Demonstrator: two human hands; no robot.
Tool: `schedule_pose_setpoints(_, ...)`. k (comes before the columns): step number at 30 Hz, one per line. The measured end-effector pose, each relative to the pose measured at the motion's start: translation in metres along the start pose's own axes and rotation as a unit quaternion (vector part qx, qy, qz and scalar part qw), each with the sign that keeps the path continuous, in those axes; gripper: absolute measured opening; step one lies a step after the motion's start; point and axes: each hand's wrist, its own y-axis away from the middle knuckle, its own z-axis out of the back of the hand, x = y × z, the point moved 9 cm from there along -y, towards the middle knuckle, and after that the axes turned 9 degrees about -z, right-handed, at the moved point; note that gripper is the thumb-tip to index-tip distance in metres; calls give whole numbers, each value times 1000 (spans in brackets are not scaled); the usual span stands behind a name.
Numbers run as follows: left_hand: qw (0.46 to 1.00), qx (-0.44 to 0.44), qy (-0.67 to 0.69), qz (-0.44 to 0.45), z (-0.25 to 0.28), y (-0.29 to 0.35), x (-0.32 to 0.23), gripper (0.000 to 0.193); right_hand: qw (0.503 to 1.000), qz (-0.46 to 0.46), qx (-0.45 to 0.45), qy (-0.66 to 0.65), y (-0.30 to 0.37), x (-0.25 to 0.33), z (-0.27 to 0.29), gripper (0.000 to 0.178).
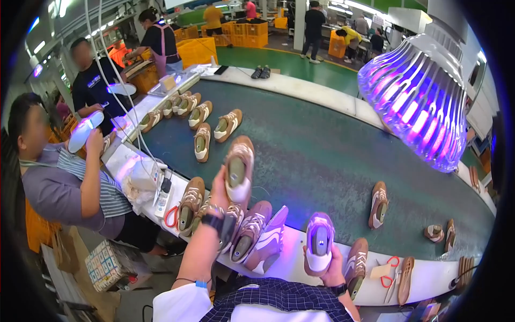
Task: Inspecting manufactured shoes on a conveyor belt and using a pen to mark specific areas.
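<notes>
My left hand [219, 189] is raised over the near edge of the belt, its fingers closed round the side of a tan sneaker [236, 185] with pale laces and a white heel. Close to my apron, my right hand [334, 266] grips a second sneaker [319, 249] by its heel end, lit purple by the lamp. Both shoes point away from me and have greenish-grey inserts inside. Between my arms, a row of matching sneakers [253, 228] stands on the white ledge, one leaning sideways. Another sneaker [356, 263] rests just right of my right hand.
A dark green conveyor belt [300, 139] carries several more shoes. Overhead right hangs a ribbed lamp [418, 102] glowing purple. Red-handled scissors [390, 273] and a sole [406, 282] lie at the ledge's right. A power strip [162, 198] sits left, beside a co-worker [75, 172] holding a white sole.
</notes>
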Motion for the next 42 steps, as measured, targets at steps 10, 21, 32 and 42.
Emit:
schedule_pose_setpoints(10, 980, 34, -194, 7, 42, 96, 18, 17, 988, 21, 151, 39, -253, 95, -122, 47)
schedule_pose_setpoints(21, 981, 16, -193, 24, 51, 160, 10, 15, 869, 121, -107, 468, -150, 27, 1, 25)
schedule_pose_setpoints(32, 670, 233, -681, -180, -24, 199, 76, 75, 628, 160, -562, 514, 2, 256, 256, 70)
schedule_pose_setpoints(42, 614, 87, -768, -157, -40, 219, 90, 86, 697, 107, -536, 464, -58, 262, 329, 61)
